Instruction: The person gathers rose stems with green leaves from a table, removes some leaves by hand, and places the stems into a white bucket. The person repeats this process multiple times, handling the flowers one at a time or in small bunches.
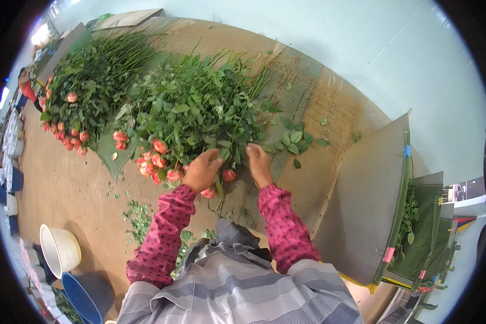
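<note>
A heap of cut roses (194, 97) lies before me, leafy green stems pointing away and pink-and-cream blooms (158, 160) towards me. My left hand (203, 170) is at the near edge of the foliage, thumb and fingers bent close together over the blooms. To its right, my right hand (259, 164) reaches among leaves with its fingertips curled. A single rose bloom (229, 175) shows between my hands, and another bloom (207, 192) hangs below my left hand. Leaves hide whether either hand grips a stem.
Another rose pile (93, 77) lies to the left. Loose leaves (293, 141) are scattered on the right. Upright grey boards (364, 194) stand at the right. A white tub (60, 251) and a blue bucket (81, 297) stand lower left. A person (28, 87) is far left.
</note>
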{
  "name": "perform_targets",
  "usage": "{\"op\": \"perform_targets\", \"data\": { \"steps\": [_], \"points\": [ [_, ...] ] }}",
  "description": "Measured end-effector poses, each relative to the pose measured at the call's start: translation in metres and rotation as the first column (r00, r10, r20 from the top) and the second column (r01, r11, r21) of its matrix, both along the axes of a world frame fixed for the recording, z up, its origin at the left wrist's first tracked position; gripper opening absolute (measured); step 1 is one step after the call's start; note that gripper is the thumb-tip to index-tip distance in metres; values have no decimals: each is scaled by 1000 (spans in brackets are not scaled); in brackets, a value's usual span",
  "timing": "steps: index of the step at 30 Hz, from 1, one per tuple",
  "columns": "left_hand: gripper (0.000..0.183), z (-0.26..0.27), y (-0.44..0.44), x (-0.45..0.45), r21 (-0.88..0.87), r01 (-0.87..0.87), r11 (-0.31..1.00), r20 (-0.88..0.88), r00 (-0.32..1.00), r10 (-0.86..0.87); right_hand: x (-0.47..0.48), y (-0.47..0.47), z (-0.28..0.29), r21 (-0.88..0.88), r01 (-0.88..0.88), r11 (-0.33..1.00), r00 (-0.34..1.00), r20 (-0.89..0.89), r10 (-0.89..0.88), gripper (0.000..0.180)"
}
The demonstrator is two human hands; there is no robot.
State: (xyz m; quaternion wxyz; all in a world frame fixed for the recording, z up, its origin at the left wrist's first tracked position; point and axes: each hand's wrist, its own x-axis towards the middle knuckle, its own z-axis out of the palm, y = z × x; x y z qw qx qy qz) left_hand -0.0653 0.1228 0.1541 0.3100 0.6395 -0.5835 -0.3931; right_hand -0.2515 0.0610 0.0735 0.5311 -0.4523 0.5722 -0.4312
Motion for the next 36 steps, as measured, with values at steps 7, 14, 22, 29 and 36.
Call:
{"op": "perform_targets", "data": {
  "steps": [7, 14, 22, 29, 36],
  "points": [
    [51, -51, -84, -25, 245, 140, 959, -70, 989, -127, 34, -58, -61, 292, -46, 955, 996, -55, 64, 54],
    [38, -78, -83, -34, 100, 94, 991, -18, 996, -93, -9, -22, -44, 185, 208, 960, 972, -152, -182, 36],
    [51, -89, -109, -37, 127, 271, 954, 439, 847, -299, -25, 15, -15, -70, 417, 906, 894, -152, -422, 42],
    [48, -97, -108, -45, 134, 222, 966, 560, 787, -259, -107, 55, -21, -65, 539, 840, 719, -485, -499, 34],
    [57, -92, -114, -43, 177, 127, 976, 487, 850, -199, -148, 61, -19, 189, 481, 856, 621, -763, -180, 39]
  ]
}}
